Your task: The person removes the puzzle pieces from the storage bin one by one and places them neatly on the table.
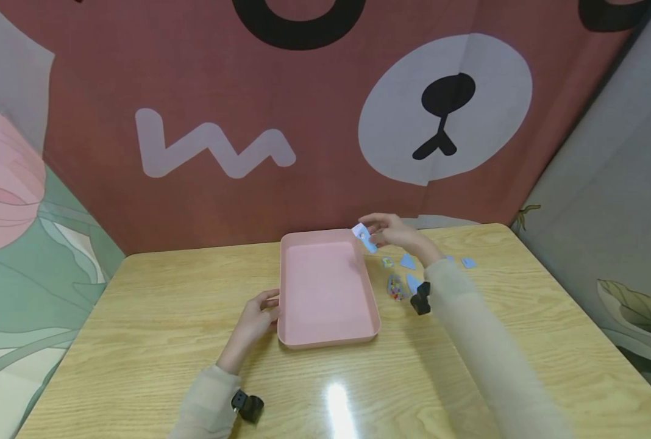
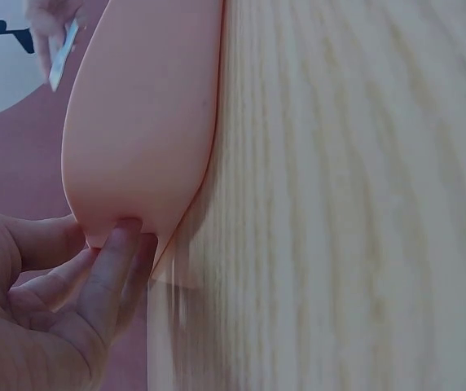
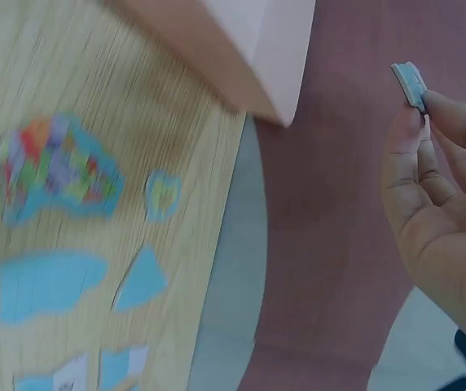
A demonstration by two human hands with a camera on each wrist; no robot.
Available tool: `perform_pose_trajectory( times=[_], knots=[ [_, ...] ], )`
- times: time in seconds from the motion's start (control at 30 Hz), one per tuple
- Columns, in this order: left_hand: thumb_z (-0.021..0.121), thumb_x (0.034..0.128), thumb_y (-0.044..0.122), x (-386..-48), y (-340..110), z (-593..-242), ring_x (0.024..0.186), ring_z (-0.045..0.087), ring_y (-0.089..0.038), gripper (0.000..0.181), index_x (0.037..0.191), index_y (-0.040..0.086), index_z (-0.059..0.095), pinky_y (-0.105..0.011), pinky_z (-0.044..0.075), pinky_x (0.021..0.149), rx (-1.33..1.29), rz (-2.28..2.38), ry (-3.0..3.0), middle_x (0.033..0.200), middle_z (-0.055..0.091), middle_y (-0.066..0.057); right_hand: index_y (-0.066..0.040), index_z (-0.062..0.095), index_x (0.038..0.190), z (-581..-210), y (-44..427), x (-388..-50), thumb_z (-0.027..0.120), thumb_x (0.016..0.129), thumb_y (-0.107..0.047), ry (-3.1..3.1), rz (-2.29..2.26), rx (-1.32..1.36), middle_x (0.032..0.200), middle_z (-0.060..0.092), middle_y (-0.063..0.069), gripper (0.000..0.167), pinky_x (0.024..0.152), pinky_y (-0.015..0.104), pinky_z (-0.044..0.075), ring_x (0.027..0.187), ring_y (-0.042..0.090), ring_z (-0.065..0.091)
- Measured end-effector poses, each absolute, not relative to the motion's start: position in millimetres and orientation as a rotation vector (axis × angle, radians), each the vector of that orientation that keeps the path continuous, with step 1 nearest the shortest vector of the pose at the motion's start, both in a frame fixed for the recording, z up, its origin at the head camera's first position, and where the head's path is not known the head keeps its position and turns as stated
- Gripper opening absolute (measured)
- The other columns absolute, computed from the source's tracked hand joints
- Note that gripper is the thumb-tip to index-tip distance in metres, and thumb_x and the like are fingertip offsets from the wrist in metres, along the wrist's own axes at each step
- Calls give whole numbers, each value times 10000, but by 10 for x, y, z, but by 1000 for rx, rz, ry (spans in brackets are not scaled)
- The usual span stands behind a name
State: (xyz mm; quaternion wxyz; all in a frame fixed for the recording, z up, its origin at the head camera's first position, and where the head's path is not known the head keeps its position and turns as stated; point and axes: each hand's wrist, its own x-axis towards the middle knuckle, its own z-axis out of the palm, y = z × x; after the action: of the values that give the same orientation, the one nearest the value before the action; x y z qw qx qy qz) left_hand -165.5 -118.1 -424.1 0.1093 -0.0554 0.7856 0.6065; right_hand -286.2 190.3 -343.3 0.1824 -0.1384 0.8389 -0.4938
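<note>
A pink rectangular tray point(image 1: 328, 289) lies on the wooden table. My left hand point(image 1: 258, 317) is at its left side; in the left wrist view its fingers point(image 2: 115, 265) touch the tray's outer wall point(image 2: 143, 106). Above the tray's far right corner, my right hand point(image 1: 387, 230) pinches a small flat light-blue and white puzzle piece point(image 1: 365, 238) between thumb and fingertips. The right wrist view shows this puzzle piece point(image 3: 411, 85) nearly edge-on, clear of the table. The tray's interior holds nothing visible.
Right of the tray lie several flat pieces: a multicoloured one point(image 3: 58, 171), a small yellow-green one point(image 3: 163, 195), a blue triangle point(image 3: 142, 281) and a larger blue one point(image 3: 50, 283). A cloth with a bear print point(image 1: 325, 183) hangs behind the table point(image 1: 194, 286).
</note>
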Motion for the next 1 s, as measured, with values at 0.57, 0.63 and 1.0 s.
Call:
perform_pose_trajectory(
  times=[0.57, 0.63, 1.0],
  knots=[
    [454, 941, -51, -1648, -1175, -4229, 1012, 635, -336, 438, 1376, -88, 415, -388, 609, 769, -153, 1769, 2336, 1270, 517, -365, -52, 334, 1459, -3533, 2939, -2696, 559, 937, -89, 2445, -1376, -269, 1411, 388, 221, 570, 983, 367, 519, 1015, 98, 533],
    [453, 938, -56, -1648, -1170, -4228, 1004, 635, -326, 437, 1372, -90, 419, -381, 610, 764, -157, 1770, 2338, 1266, 520, -365, -43, 318, 1464, -3559, 3036, -2663, 566, 938, -102, 2445, -1371, -253, 1420, 379, 230, 585, 983, 347, 522, 1003, 58, 539],
    [450, 939, -56, -1640, -1171, -4228, 1003, 631, -316, 440, 1377, -85, 415, -378, 608, 774, -172, 1788, 2314, 1271, 515, -359, -14, 264, 1488, -3721, 3457, -2493, 583, 940, -167, 2508, -1253, -186, 1431, 374, 297, 652, 1032, 529, 459, 1197, 303, 506]
  ],
)
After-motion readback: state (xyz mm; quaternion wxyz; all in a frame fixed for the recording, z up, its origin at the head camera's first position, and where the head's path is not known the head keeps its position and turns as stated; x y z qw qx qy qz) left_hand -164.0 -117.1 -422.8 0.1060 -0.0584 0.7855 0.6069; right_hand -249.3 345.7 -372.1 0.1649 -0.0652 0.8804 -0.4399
